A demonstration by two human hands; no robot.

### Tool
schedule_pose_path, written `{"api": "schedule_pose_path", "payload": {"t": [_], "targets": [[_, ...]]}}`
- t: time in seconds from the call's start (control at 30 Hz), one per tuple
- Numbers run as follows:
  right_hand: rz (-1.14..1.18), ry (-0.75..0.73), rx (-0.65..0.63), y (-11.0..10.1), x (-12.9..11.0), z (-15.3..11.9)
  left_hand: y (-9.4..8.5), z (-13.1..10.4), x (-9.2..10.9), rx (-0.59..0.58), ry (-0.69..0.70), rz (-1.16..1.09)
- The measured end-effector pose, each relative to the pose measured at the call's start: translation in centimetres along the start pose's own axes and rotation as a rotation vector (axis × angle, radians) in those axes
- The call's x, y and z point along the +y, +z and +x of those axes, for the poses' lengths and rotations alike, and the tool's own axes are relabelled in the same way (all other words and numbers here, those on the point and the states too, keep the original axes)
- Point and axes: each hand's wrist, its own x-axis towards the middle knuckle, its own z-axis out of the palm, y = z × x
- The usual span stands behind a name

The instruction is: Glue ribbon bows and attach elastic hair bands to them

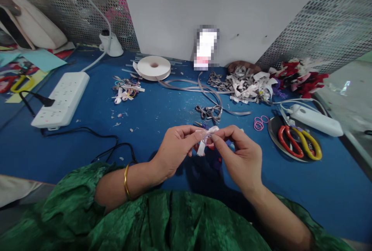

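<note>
Left of a round dish (274, 133) holding scissors (281, 135), 2 hands (242, 162) pinch white ribbon (201, 148), fingertips closed.

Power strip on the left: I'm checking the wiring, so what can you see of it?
The power strip is long, white and plastic-looking, with sockets along its top. It lies slanted on the blue table, near end further left. A black plug sits in it towards that end; a white cable meets the far end. Whether the black cord by the near end joins it is unclear.
</note>
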Motion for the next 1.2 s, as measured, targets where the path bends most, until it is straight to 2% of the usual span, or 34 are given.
{"api": "schedule_pose_path", "payload": {"t": [0.47,0.87,1.2], "targets": [[0.004,0.013,-0.016,0.04,-0.08,-0.14,0.07,0.0,-0.03,0.007,-0.017,0.077],[-0.031,-0.012,0.003,0.07,-0.13,-0.13,0.07,-0.14,0.17,0.023,0.085,0.204],[-0.043,-0.05,0.015,0.18,-0.22,-0.06,0.22,-0.29,0.12,0.057,0.109,0.298]]}}
